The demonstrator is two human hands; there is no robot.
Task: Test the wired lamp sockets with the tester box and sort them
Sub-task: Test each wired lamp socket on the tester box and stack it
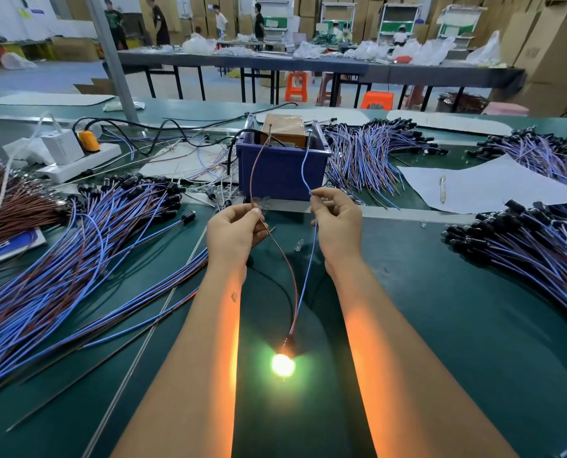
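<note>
My left hand (234,231) pinches the brown wire (255,173) of one lamp socket, and my right hand (336,226) pinches its blue wire (305,166). Both wire ends reach up to the contacts on the blue tester box (280,171) just beyond my hands. The socket's bulb (283,364) hangs low between my forearms and glows bright. The wires run down from my hands and meet at the black socket (288,342).
Heaps of blue-and-brown wired sockets lie to the left (77,246), behind right of the box (371,157) and far right (533,252). A white power strip (77,160) sits back left. White paper with a pen (442,188) lies to the right. A loose small bulb (298,245) rests on the green mat.
</note>
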